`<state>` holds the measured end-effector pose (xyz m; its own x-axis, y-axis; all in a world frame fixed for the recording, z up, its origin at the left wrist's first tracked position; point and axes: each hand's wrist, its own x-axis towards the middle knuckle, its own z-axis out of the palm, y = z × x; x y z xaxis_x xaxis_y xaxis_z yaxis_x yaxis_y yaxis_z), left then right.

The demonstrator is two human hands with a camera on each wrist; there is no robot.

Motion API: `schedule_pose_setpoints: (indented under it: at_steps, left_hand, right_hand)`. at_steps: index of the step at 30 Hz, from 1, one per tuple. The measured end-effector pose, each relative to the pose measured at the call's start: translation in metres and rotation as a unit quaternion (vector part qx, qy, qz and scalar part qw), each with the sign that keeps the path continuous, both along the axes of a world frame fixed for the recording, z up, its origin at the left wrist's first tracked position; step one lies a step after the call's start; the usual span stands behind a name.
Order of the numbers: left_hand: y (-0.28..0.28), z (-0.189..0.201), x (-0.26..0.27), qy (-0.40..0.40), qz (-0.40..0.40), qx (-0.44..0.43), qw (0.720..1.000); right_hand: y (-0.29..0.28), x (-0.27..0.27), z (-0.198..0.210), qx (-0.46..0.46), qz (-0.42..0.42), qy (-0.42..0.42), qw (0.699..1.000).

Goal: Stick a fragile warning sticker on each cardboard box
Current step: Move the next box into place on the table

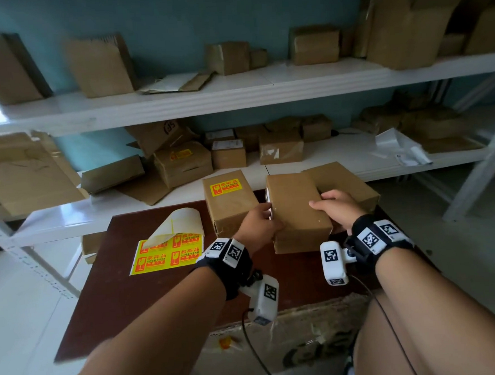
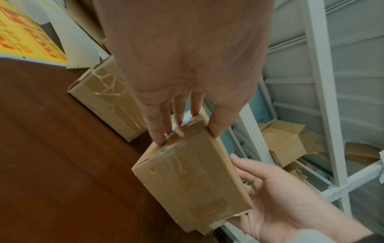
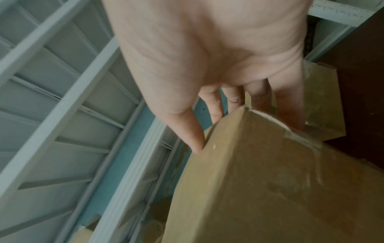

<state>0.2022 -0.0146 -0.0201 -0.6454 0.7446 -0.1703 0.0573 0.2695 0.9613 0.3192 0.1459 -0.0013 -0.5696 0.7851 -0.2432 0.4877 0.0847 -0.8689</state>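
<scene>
Both forearms fill the near edge of the head view, and both hands grasp one plain box (image 1: 297, 210) over the dark brown table (image 1: 136, 294). Left hand (image 1: 260, 224) clasps the left side, thumb on top and fingers (image 2: 158, 131) down the end face. Right hand (image 1: 334, 210) clasps the right side, thumb at the top edge and fingers (image 3: 216, 108) behind.

Handling judgement: the box looks like stiff taped cardboard, light enough for a two-handed lift. The glossy tape may be slick, so grip the opposite side walls near the corners — not the top, which must stay clear for the sticker.

On the table, largest to smallest:
- second plain box (image 1: 342, 183), touching the held one on its right, no sticker visible;
- labelled box (image 1: 230, 203), just to the left, a yellow sticker (image 1: 225, 187) on its top;
- sticker sheet (image 1: 167, 256), well to the left, backing curled up at its far end.

White shelves (image 1: 233, 91) beyond the table carry more boxes — some flattened — against a blue wall.
</scene>
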Motion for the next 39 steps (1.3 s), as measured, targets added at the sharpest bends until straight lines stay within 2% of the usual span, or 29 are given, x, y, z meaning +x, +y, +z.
schedule_pose_setpoints:
  at_steps: [4,8,14,20,26,32,39]
  left_hand:
    - [-0.032,0.016,0.008,-0.025,0.068,0.007,0.997]
    - [-0.060,0.017,0.016,-0.026,0.089,-0.034,0.995]
    - [-0.086,-0.006,0.019,0.008,0.116,-0.080,0.990]
    - [-0.116,-0.032,0.007,0.006,0.135,-0.100,0.986]
    - [-0.147,-0.045,-0.007,0.008,0.159,-0.100,0.982]
    - [-0.161,-0.051,-0.033,0.035,0.185,-0.162,0.969]
    - [-0.124,-0.050,-0.037,0.055,0.129,-0.179,0.974]
  right_hand:
    - [-0.024,0.004,0.017,-0.029,0.055,0.015,0.998]
    - [-0.052,0.007,0.022,-0.045,0.099,-0.004,0.994]
    - [-0.083,0.004,0.010,-0.036,0.123,-0.038,0.991]
    - [-0.104,-0.002,-0.005,-0.075,0.170,-0.076,0.980]
    - [-0.128,-0.008,-0.017,-0.118,0.196,-0.069,0.971]
    - [-0.156,-0.033,-0.030,-0.083,0.188,-0.046,0.978]
    - [-0.133,-0.038,-0.032,-0.074,0.143,-0.051,0.986]
